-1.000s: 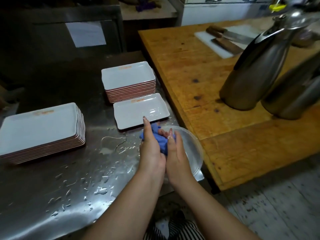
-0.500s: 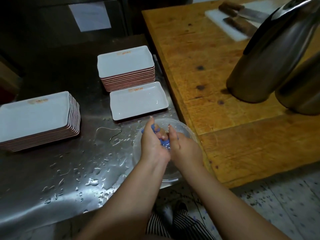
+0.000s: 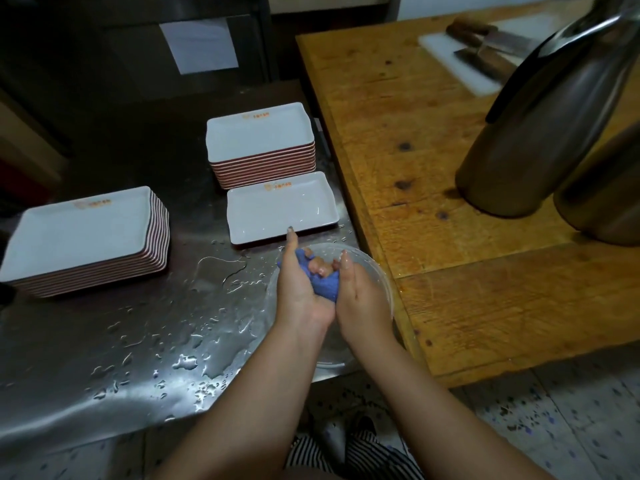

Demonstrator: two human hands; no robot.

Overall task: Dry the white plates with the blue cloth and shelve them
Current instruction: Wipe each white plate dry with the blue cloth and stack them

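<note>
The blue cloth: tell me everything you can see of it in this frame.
The blue cloth is a small, soft-looking fabric bunched into a tight wad. Both hands squeeze it: the left hand wraps it from one side and the right hand from the other, with curled fingers pressed into its top. It is held above the clear bowl at the wet steel counter's edge. Most of it is hidden.

Wet steel counter (image 3: 104,358), glossy white plates (image 3: 280,206), knotty wooden table (image 3: 415,150).
</note>
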